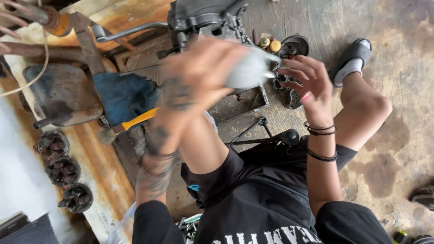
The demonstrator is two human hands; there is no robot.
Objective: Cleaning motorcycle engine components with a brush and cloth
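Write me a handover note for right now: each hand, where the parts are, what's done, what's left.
Left hand: gripping a pale grey part, raised and blurred.
Right hand: open, fingertips at the part's tip.
Dark engine block on the floor ahead; small parts beside it. Orange-handled brush by the blue rag. Three round rotors on the rusty board at left.
Done: grey part is in hand.
Left: cannot tell; part not yet set down or fitted.

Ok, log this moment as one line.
left hand: grips pale grey cloth-like bundle | right hand: open, fingertips at bundle's tip | below: dark metal engine assembly
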